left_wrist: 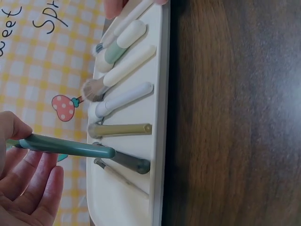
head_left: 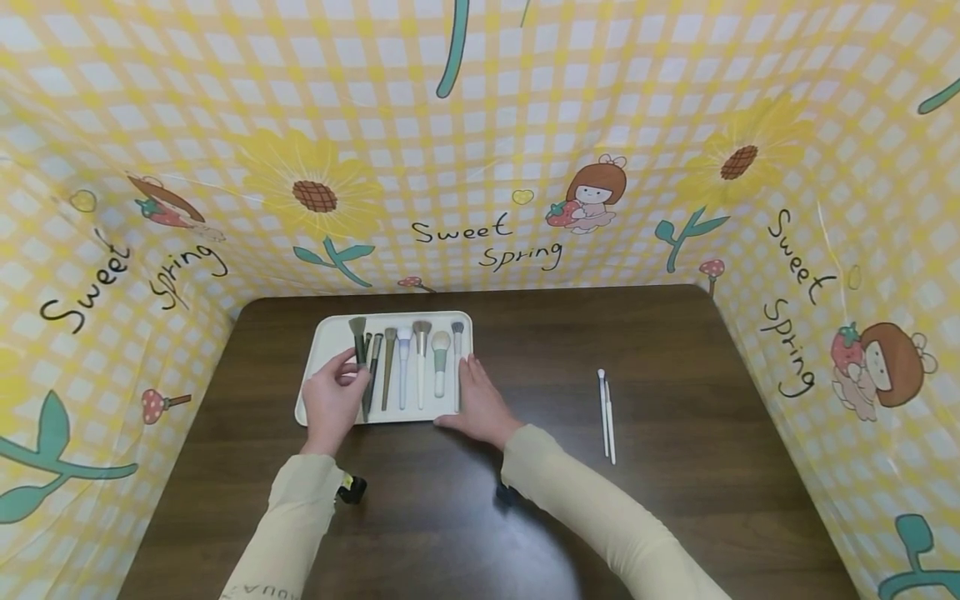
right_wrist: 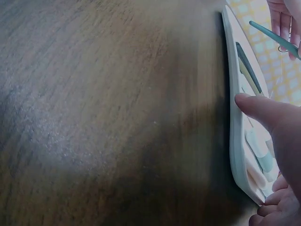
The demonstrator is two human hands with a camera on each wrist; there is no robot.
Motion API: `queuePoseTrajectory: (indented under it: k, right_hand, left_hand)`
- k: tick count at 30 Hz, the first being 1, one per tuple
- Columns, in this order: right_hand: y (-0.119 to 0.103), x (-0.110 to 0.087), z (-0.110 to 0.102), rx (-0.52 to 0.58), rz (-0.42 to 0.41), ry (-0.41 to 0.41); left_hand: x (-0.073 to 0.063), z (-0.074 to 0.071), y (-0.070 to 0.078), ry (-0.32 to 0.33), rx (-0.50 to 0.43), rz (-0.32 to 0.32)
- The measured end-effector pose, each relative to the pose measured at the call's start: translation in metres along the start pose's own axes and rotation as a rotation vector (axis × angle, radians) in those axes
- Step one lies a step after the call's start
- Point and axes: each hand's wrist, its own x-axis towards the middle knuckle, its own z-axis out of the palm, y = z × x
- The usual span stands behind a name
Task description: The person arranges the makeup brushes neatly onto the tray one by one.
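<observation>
My left hand (head_left: 333,400) pinches a dark green makeup brush (left_wrist: 66,145) between thumb and fingers, above the left part of a white tray (head_left: 322,343). The brush's bristles (head_left: 357,326) point to the back, and its handle end hangs over the tray in the left wrist view. Several makeup brushes lie side by side in the tray, among them an olive one (left_wrist: 124,129), a white one (left_wrist: 129,98) and one with a pale green band (head_left: 439,379). My right hand (head_left: 483,406) rests along the tray's right side, its thumb (right_wrist: 256,107) on the front rim.
Two thin white brushes (head_left: 608,421) lie close together on the dark wooden table (head_left: 540,350), right of the tray. A yellow checked cloth (head_left: 480,125) with printed flowers and figures surrounds the table at the back and sides.
</observation>
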Motion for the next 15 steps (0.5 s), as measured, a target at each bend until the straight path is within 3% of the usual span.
queuePoseTrajectory:
  k: [7,15]
  right_hand:
    - [-0.002,0.000,0.000,-0.027,0.014,0.006]
    - [-0.003,0.001,-0.001,-0.041,0.013,0.008]
  left_hand:
    - [0.005,-0.007,-0.001,-0.008,0.029,-0.017]
    - [0.010,-0.010,-0.012,0.018,0.073,-0.018]
